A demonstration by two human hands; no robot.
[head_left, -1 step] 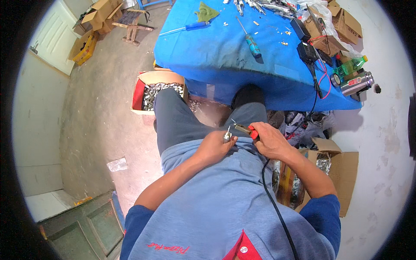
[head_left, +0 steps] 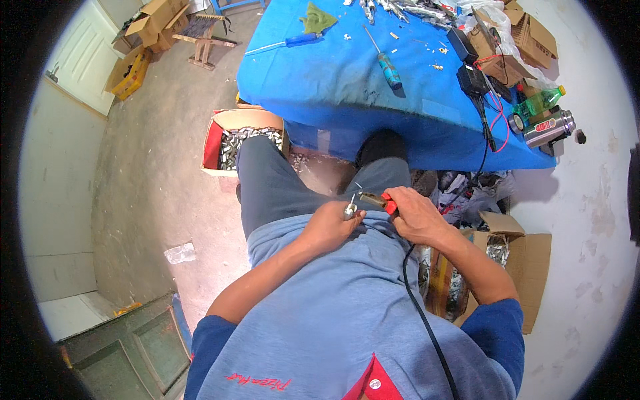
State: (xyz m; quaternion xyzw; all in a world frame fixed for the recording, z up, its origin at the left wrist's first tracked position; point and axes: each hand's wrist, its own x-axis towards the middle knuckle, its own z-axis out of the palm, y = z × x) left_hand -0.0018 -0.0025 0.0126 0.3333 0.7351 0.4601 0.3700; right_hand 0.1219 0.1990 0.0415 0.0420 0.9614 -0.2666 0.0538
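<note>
The left hand (head_left: 328, 227) is closed around a small silvery part (head_left: 350, 210); from where I stand, I see the right hand (head_left: 419, 217) gripping red-handled pliers (head_left: 379, 201) just beside it.

I'd call this a small makeshift workshop. At twelve o'clock from the seated person, a blue-covered table (head_left: 320, 87) carries screwdrivers (head_left: 387, 69), silvery parts (head_left: 427, 9) and black adapter boxes (head_left: 473, 80) with wires. At ten, a carton (head_left: 212, 143) sits full of small metal pieces (head_left: 232, 145); at four, an open box (head_left: 533, 273) shows shiny pieces (head_left: 497, 251). The right hand (head_left: 419, 217) grips red-handled pliers (head_left: 390, 205), a workshop tool too.
</note>
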